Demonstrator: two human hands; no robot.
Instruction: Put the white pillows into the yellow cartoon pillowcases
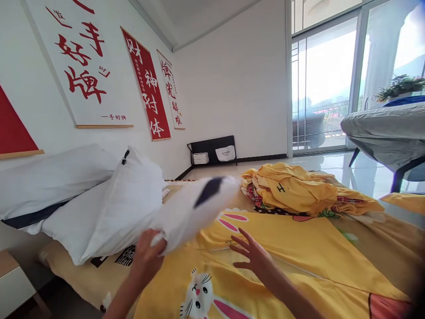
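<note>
Below "财神附体" banner point(145, 88), left grip point(148, 253) tight on pillow point(191, 217) (right grip point(255, 253) wide, empty)

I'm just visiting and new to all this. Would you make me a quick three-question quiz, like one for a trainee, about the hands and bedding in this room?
1. Which of the person's hands grips the blurred white pillow with the dark patch?

2. True or false: the right hand is open and holds nothing.

3. Which animal is printed on the yellow cloth?
a) a bear
b) a rabbit
c) a duck

Key:
1. The left hand.
2. True.
3. b; its long ears are pink inside.
</note>
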